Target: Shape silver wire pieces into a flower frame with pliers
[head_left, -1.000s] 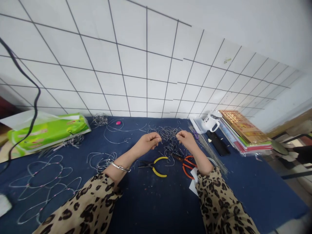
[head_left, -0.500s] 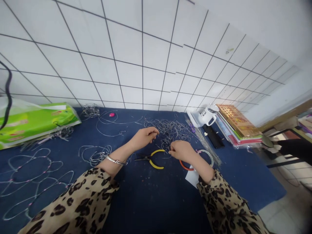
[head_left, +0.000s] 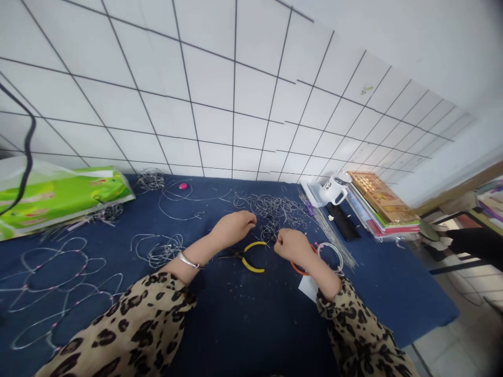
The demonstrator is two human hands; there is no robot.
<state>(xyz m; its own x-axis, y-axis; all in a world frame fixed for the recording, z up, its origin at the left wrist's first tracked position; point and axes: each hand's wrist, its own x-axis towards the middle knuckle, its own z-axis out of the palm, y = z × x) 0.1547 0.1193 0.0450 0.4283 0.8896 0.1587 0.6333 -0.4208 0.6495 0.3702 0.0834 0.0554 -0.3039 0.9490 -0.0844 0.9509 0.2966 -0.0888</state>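
Both hands worked low over the blue-covered bench (head_left: 243,324), at the near edge of a tangle of thin silvery wire (head_left: 275,207). The left hand (head_left: 234,228) had its fingers curled in, thumb side toward the wire; I couldn't tell whether it pinched a strand. The right hand (head_left: 293,245) was bunched almost into a fist above the orange-handled scissors (head_left: 297,269), and I couldn't make out what, if anything, it gripped. Yellow-handled pliers (head_left: 255,270) lay spread between the two, nearer the person.

As for writing, the white mug (head_left: 334,189) to the right bore dark characters turned on their side, one looking like a 3. The gold-covered book (head_left: 381,196) topping a stack had print too blurred to read, and I could make out no brand on the bright green package (head_left: 78,191) at far left.
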